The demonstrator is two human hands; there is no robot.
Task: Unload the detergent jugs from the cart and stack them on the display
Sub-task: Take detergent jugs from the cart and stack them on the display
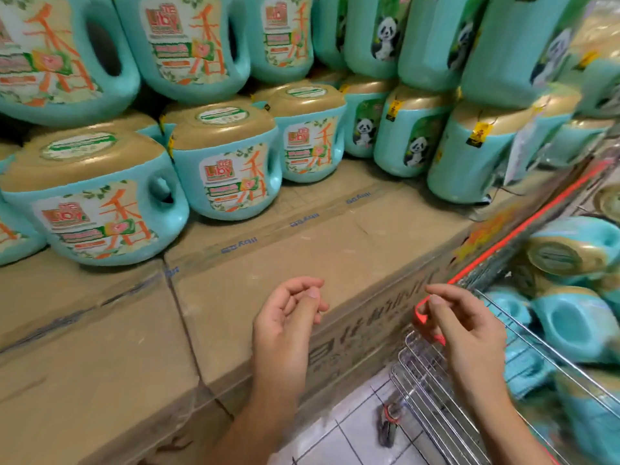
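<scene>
- Left hand (288,317) – fingers loosely curled, holding nothing, above the cardboard boxes (261,270).
- Right hand (466,327) is likewise empty, over the corner of the wire cart (432,374) at 4 o'clock.
- Teal detergent jugs (221,162) stand stacked from 9 to 1 o'clock – others lie in the cart.

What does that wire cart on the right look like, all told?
The cart is a silvery wire basket with red-orange trim on its rim, standing on pale floor tiles beside the cardboard boxes. One small wheel shows beneath. Teal jugs with gold caps lie inside on their sides. The right hand hovers at its near corner.
</scene>
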